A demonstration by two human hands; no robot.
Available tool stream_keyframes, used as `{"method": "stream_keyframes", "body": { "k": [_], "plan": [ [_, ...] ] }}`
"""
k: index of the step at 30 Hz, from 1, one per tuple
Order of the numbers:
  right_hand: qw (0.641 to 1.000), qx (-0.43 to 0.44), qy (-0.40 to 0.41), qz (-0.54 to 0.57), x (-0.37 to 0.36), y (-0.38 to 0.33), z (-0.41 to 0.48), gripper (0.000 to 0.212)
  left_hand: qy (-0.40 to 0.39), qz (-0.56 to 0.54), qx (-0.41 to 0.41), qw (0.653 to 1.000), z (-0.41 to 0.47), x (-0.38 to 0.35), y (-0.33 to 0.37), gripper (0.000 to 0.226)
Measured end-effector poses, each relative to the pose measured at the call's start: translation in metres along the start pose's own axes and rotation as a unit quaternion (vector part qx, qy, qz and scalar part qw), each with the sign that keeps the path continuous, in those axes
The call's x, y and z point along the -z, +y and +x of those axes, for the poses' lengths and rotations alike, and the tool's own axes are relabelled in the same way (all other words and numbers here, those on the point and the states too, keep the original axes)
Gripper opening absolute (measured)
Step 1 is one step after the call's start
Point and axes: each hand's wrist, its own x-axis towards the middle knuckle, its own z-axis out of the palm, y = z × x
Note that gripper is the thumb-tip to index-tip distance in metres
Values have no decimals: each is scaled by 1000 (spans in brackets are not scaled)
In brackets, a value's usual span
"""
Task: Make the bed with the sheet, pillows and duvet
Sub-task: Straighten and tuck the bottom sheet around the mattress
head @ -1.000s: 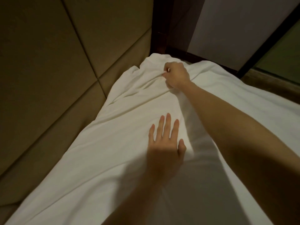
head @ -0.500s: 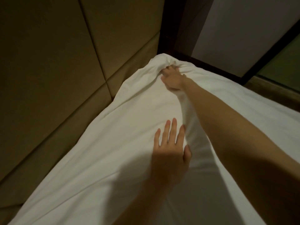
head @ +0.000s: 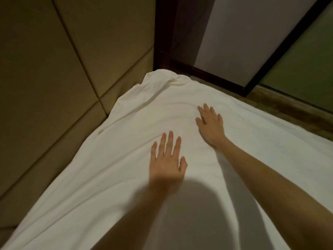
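A white sheet covers the bed from the bottom of the head view up to the far corner, where it bunches in a small fold. My left hand lies flat on the sheet near the middle, fingers spread. My right hand rests palm down a little farther up and to the right, fingers apart, holding nothing. Soft wrinkles run across the cloth between the hands and the padded wall. No pillow or duvet shows.
A tan padded headboard runs along the left edge of the bed. A dark wooden post stands at the far corner, with a pale wall panel and a dark-framed green panel to the right. A brown ledge borders the far side.
My right hand let go of the bunched sheet at the far corner and drew back, now flat on the sheet. My left hand stayed pressed on the cloth.
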Motion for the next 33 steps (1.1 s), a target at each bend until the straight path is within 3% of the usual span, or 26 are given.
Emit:
{"method": "stream_keyframes", "body": {
  "k": [3, 8, 10, 22, 27, 33],
  "plan": [
    [998, 3, -19, -67, -8, 5, 4, 50, -56, 23, 6, 998, 20, 9, -8, 58],
    [995, 13, 16, -98, -23, 11, 5, 51, -60, 34, 178, 982, 82, 27, -71, 61],
    [994, 10, 12, -104, -25, 13, 6, 51, -46, 42, 203, 977, 92, 29, -91, 63],
    [994, 10, 15, -105, -21, 8, 4, 52, -113, -89, 220, 965, 133, 41, -123, 74],
    [993, 13, 20, -113, -23, 8, 4, 52, -37, -3, 130, 991, 92, 37, -121, 60],
    [994, 12, 4, -107, -19, 6, 3, 52, -8, 80, 193, 978, 8, 47, -116, 65]
  ]
}}
